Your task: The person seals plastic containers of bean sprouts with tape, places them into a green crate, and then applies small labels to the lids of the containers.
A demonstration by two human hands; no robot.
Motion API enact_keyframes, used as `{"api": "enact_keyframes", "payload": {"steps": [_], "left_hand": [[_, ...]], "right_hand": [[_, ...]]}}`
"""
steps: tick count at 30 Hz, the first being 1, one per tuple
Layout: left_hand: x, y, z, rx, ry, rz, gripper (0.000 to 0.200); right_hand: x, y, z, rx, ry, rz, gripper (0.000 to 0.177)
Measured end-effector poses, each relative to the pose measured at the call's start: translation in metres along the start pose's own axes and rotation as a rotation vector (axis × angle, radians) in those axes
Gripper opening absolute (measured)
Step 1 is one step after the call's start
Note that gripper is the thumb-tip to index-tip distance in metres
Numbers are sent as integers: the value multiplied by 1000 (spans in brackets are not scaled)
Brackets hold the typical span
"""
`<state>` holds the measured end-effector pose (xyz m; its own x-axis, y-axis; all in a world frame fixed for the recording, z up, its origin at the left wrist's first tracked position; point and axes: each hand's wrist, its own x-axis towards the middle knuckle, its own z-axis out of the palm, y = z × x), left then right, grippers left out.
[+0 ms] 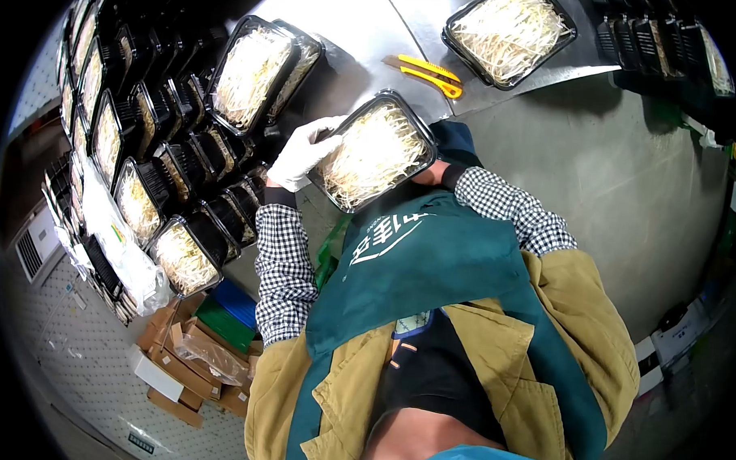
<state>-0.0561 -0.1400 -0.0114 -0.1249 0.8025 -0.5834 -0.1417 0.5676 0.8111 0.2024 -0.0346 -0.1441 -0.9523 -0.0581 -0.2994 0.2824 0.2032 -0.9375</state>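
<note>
A black plastic tray of bean sprouts (375,156) is tilted up in front of my apron. My left hand (304,155), in a white glove, grips the tray's left edge with the thumb over the rim. Of my right hand (429,174) only the part by the wrist shows at the tray's lower right; its fingers are hidden behind the tray. Just beyond, a yellow utility knife (426,75) lies on the metal table (359,27). Another sprout tray (508,36) sits at the table's edge to the right.
Stacked sprout trays (252,76) stand close on the left, with rows of more trays (188,171) beside them. A clear plastic bag (120,237) hangs there. Cardboard boxes (189,362) and a green crate (223,322) are on the floor. More trays (650,45) stand at the far right.
</note>
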Motion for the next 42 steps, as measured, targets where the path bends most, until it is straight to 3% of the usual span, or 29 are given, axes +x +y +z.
{"api": "enact_keyframes", "payload": {"steps": [7,10,14,16,19,24,25,27,29,32,33,35,36,38,42], "left_hand": [[2,1,-1,2,-21,-34,41],[0,-1,-2,-26,7,-134,40],[-19,12,-2,-65,-42,-32,44],[-37,26,1,-121,-113,-23,46],[-52,42,20,85,-276,161,42],[-67,60,51,15,-254,91,32],[-70,64,53,16,-242,69,34],[-73,70,55,56,-224,90,37],[-78,72,58,101,-196,126,37],[-74,59,52,185,-116,256,33],[-70,51,49,190,-94,195,33],[-65,44,43,185,-49,118,33],[-59,37,40,284,26,247,33],[-50,31,30,217,56,183,31],[-32,16,12,306,124,163,30]], "right_hand": [[6,11,-4,142,37,-32,42],[5,14,1,212,58,-48,42],[-10,9,12,343,72,-58,43],[-25,0,9,501,1,-34,43],[-35,-14,-3,821,-151,24,44],[-23,-48,-45,1311,-382,271,45],[-11,-76,-65,1304,-311,464,41],[0,-89,-83,1267,-249,447,39],[33,-91,-89,858,-404,564,31],[64,-109,-107,925,-405,545,21],[75,-119,-116,1077,-383,568,20],[101,-143,-130,775,-257,625,19],[110,-148,-128,707,-209,640,19],[124,-155,-125,554,-152,608,19],[142,-172,-115,418,-32,620,31]]}}
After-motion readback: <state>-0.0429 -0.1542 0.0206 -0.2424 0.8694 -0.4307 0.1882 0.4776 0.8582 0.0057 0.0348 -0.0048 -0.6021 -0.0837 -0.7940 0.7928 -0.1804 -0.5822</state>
